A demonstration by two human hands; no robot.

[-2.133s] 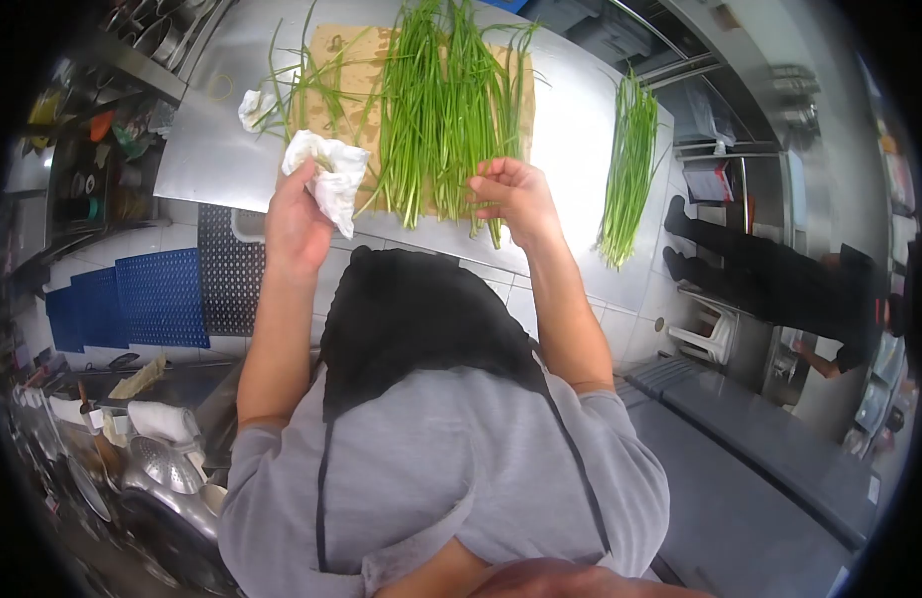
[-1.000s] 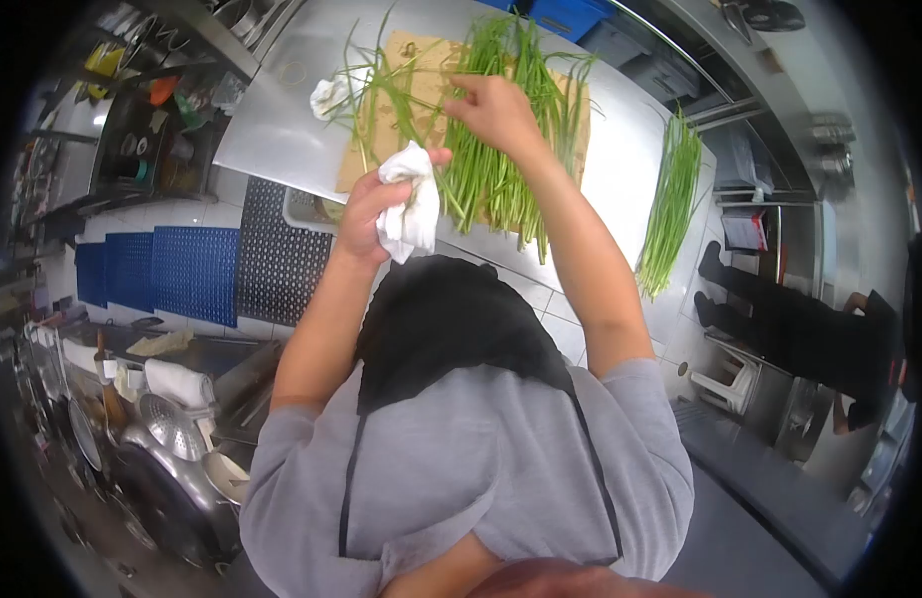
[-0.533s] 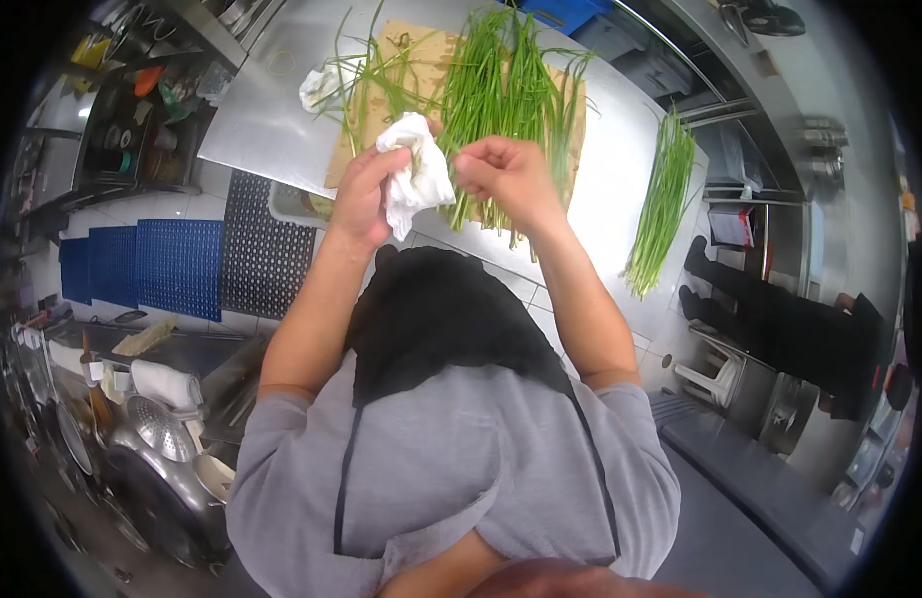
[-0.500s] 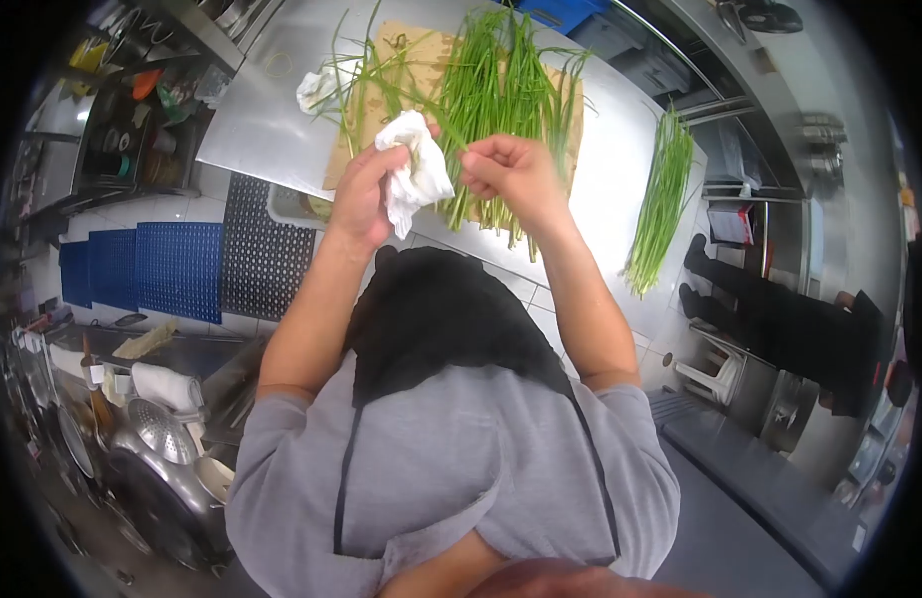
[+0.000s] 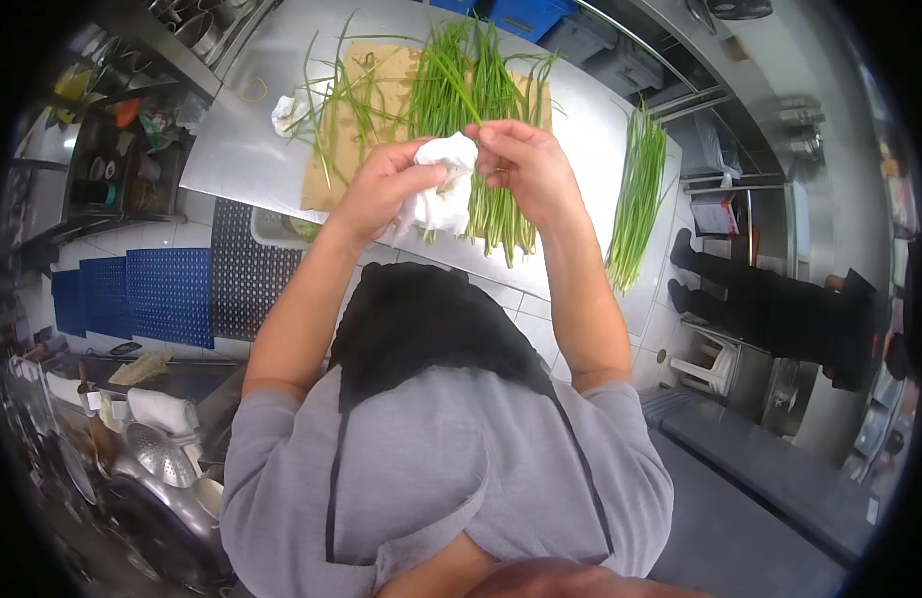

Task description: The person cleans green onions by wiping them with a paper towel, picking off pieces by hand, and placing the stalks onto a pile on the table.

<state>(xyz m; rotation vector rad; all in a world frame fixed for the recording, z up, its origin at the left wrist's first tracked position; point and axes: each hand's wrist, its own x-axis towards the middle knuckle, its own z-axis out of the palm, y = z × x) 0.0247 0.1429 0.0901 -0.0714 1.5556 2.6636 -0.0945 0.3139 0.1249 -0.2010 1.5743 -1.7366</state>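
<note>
My left hand [image 5: 381, 189] is closed on a crumpled white cloth [image 5: 441, 199]. Close beside the cloth, my right hand [image 5: 526, 164] pinches a green stalk [image 5: 459, 90] near its end. Beneath both hands a large bundle of long green stalks [image 5: 496, 199] lies on a brown board [image 5: 321, 184]. Several loose stalks [image 5: 366, 95] are scattered over the board's left part, beside a second white cloth [image 5: 287, 115]. A separate bundle of green stalks [image 5: 635, 199] lies at the right end of the metal table [image 5: 232, 149].
Blue bins [image 5: 531, 15] stand beyond the table. Another person in dark clothes [image 5: 780, 304] is at the far right. Below left are a metal strainer [image 5: 160, 453] and pans. Blue mats [image 5: 169, 296] lie on the tiled floor, and a grey counter [image 5: 750, 478] is at lower right.
My right hand has come back from the far part of the board and now holds a stalk beside the cloth. The cloth in my left hand has moved closer to my right fingertips.
</note>
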